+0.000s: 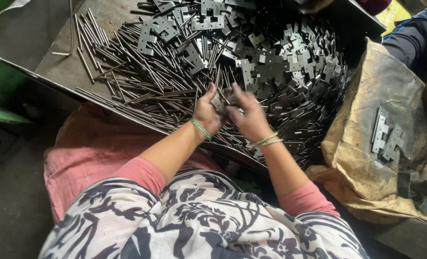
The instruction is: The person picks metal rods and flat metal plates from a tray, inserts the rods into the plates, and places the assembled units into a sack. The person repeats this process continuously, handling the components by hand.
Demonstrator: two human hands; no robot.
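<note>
Both my hands meet over a metal tray (pixel 55 72) heaped with parts. My left hand (pixel 206 112) and my right hand (pixel 247 115) together pinch a small grey hinge leaf (pixel 218 102) between the fingertips. Thin steel pins (pixel 141 91) lie in a long pile on the left of the tray. Notched grey hinge plates (pixel 295 62) are heaped on the right. Green bangles circle both wrists.
A worn tan sack (pixel 367 168) at the right carries a few assembled hinges (pixel 386 136). Another person's arm in a blue sleeve (pixel 415 38) reaches in at the top right. A pink cloth (pixel 88 148) covers my lap below the tray's front edge.
</note>
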